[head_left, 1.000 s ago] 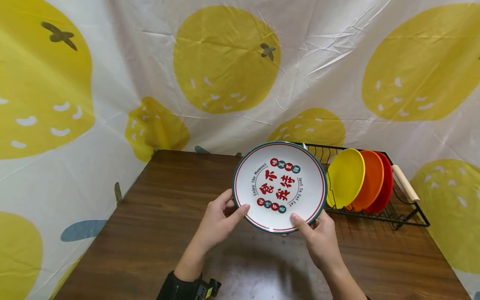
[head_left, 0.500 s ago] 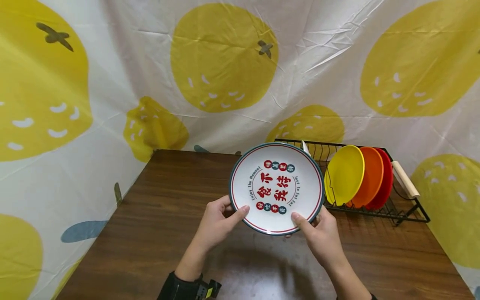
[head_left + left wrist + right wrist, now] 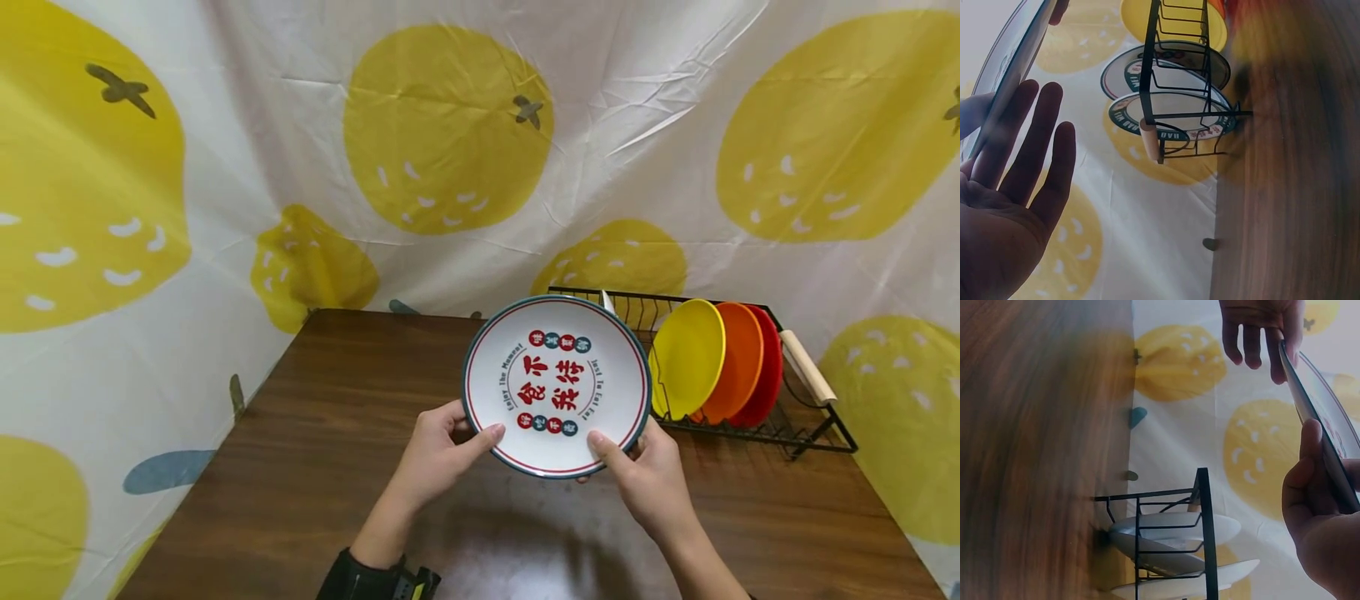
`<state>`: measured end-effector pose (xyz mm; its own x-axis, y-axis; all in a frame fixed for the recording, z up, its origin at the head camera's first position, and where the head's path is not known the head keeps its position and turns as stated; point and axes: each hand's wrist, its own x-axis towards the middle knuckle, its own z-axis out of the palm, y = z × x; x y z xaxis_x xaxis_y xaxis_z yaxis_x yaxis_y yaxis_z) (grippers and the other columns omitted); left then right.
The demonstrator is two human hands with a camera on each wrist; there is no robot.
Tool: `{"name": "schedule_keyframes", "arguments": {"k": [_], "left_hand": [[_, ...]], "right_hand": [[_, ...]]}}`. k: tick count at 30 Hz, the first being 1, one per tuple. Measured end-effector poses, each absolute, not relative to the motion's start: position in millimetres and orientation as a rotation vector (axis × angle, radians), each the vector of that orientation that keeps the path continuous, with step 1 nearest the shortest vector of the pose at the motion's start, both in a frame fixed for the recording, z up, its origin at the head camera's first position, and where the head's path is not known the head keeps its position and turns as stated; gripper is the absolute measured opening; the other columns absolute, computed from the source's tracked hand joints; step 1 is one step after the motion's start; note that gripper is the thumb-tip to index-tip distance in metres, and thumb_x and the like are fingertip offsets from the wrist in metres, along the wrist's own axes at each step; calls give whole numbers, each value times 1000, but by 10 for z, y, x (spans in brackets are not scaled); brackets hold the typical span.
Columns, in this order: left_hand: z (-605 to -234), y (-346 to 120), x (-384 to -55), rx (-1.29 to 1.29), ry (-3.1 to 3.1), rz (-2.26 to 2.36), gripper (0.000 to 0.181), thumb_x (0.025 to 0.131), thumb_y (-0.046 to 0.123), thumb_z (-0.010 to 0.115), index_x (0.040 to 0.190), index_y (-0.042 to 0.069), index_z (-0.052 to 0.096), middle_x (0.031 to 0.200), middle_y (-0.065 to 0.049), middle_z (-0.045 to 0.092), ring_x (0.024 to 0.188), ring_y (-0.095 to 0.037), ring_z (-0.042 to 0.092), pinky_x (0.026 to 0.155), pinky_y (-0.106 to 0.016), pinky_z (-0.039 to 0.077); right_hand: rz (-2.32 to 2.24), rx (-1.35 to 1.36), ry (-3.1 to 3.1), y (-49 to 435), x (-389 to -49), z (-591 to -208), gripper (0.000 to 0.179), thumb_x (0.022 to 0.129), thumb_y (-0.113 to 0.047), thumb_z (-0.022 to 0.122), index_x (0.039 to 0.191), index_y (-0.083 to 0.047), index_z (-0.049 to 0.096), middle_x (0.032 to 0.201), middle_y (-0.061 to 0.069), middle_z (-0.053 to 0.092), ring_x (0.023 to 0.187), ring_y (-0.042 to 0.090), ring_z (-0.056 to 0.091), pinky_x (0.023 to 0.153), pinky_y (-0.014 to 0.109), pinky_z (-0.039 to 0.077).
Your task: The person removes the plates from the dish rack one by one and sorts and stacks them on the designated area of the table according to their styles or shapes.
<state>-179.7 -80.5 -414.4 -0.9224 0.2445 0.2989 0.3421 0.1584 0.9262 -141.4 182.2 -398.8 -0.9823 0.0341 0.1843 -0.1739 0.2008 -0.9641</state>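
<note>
Little moved: white plate (image 3: 557, 371) sits slightly lower in head view than a second ago; camera shifted too. Left hand (image 3: 437, 448) and right hand (image 3: 649, 483) both clamped on its lower rim, thumbs on printed face. It's tilted, above wood table (image 3: 300, 475). Behind, to the right: black rack (image 3: 1207, 537) with yellow plate (image 3: 686, 358), orange plate (image 3: 742, 367), red plate (image 3: 772, 367). Fruit-print cloth (image 3: 637, 175) at back.

- Plate (image 3: 557, 387): round, white, with a dark blue-green rim and a thin red ring inside it.
- Its face has large red characters, small red and blue-green discs, and curved lettering either side.
- Held up, tilted, between left hand (image 3: 442, 450) and right hand (image 3: 651, 483), a thumb of each on its near edge.
</note>
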Motion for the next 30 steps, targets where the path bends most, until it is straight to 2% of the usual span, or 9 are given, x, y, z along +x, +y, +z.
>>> {"name": "schedule_keyframes", "arguments": {"k": [6, 16, 23, 30], "left_hand": [[-4124, -800, -1793, -605, -2339, -1889, 25, 97, 14, 78, 118, 2, 76, 100, -16, 83, 79, -7, 70, 66, -21, 54], [-4147, -777, -1796, -603, -2345, -1870, 24, 96, 14, 78, 117, 2, 76, 98, -15, 83, 79, -6, 71, 66, -20, 55], [-4152, -784, -1804, -592, -2345, -1872, 24, 97, 14, 78, 117, 2, 76, 99, -15, 83, 79, -6, 70, 66, -20, 54], [-4099, -779, -1802, -578, -2251, -1998, 27, 98, 9, 75, 121, -5, 72, 102, -24, 80, 75, -6, 67, 62, -18, 53]], "right_hand": [[1876, 157, -2283, 1831, -1408, -3983, 43, 103, -4, 67, 143, -1, 53, 113, 28, 77, 65, 22, 77, 73, 24, 62], [1925, 143, -2292, 1862, -1424, -4018, 47, 103, -4, 67, 146, 0, 50, 122, 30, 75, 69, 20, 77, 73, 25, 64], [1927, 143, -2296, 1861, -1422, -4017, 46, 102, -3, 67, 145, 0, 51, 119, 29, 76, 68, 21, 78, 72, 27, 65], [1979, 156, -2281, 1857, -1440, -3977, 42, 103, -10, 69, 142, -2, 55, 107, 19, 80, 64, 27, 76, 69, 34, 67]]}}
